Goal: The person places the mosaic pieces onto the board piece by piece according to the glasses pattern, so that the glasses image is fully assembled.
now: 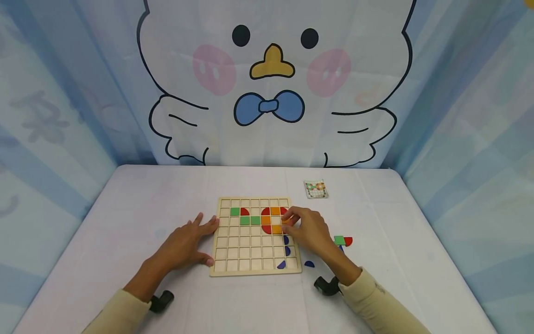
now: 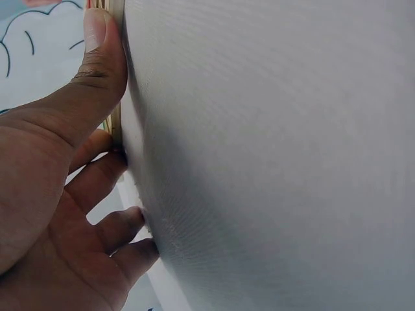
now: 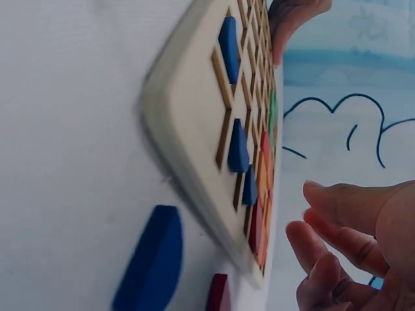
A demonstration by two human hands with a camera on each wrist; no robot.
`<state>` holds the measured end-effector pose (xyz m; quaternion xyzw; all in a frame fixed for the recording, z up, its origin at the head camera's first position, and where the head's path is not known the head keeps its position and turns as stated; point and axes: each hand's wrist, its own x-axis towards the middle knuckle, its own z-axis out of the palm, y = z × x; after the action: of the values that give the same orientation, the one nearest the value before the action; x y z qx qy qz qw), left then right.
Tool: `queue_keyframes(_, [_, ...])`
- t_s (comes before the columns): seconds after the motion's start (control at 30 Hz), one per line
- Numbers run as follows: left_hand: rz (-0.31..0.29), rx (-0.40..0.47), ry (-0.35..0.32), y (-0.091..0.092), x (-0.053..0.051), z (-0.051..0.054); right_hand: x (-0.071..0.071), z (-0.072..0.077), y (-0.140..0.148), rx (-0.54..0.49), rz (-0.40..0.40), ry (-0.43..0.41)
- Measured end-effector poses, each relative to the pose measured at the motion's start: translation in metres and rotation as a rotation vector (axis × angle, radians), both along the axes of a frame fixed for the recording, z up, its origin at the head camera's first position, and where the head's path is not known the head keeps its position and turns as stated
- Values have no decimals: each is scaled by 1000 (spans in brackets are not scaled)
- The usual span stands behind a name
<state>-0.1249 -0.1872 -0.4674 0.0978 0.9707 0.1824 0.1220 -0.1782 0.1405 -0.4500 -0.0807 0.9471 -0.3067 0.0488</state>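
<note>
A wooden grid board (image 1: pixel 255 273) lies flat on the table. My left hand (image 1: pixel 187 243) touches its left edge with fingers spread and thumb apart. Over the right edge hovers my right hand (image 1: pixel 308 229), its fingertips beside an orange piece at the right of the pattern. In the right wrist view, that hand's thumb and fingers are slightly apart, and nothing shows between them. Green squares (image 1: pixel 255 221), red rounded pieces (image 1: pixel 266 229) and orange squares (image 1: pixel 275 211) sit in the upper cells. Blue pieces (image 1: pixel 286 251) lie along the board's right side.
A small pattern card (image 1: pixel 316 189) lies beyond the board to the right. Near my right forearm are a green piece (image 1: pixel 340 240) and a red piece (image 1: pixel 348 241). One blue half-round piece (image 1: pixel 309 264) rests on the white table (image 1: pixel 167 195), just off the board.
</note>
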Motion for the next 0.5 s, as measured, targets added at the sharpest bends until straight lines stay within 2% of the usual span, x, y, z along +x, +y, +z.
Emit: queue_keyframes(0.5, [-2, 5, -2, 0, 1, 3, 7, -12, 24, -15, -49, -10])
